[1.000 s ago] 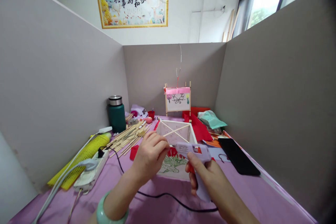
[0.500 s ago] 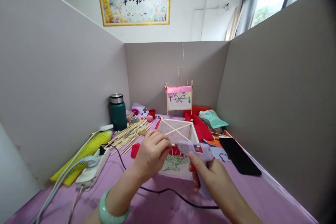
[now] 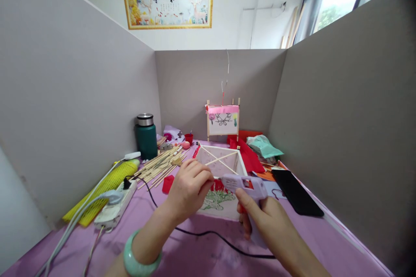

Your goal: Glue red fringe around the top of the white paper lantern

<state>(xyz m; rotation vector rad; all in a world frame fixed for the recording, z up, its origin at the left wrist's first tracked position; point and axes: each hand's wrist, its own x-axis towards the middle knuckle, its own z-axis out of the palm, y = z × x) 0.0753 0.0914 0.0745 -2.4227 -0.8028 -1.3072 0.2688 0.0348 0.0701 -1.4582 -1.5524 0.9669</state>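
1. A lilac hot glue gun (image 3: 243,187) sits just above the near middle of the counter, with its nozzle pointing left.
2. The right hand (image 3: 264,220) wraps the gun's handle, fingers curled around it and thumb lying along its side.
3. The left hand (image 3: 189,191) is just left of the nozzle, its fingertips pressed together in a pinch. Whatever they may hold is too small or hidden to tell. A pale green bangle (image 3: 138,253) circles the left wrist.
4. Just past the hands stands a square frame of thin wooden sticks (image 3: 221,148), with two sticks crossed inside it. Below it, partly behind the hands, is a white panel painted with green and red (image 3: 218,204).
5. A black cord (image 3: 208,236) curves across the lilac-covered counter (image 3: 312,242) near the hands.
6. On the left are loose wooden sticks (image 3: 159,165), a white power strip (image 3: 112,210), a yellow mesh sleeve (image 3: 100,199) and a dark green flask (image 3: 146,140).
7. On the right lie a black phone (image 3: 295,192), red paper (image 3: 247,158) and a mint-green bag (image 3: 264,146).
8. At the far edge, a small wooden-framed panel with a pink top and a butterfly drawing (image 3: 222,122) stands against a gray partition (image 3: 195,91).
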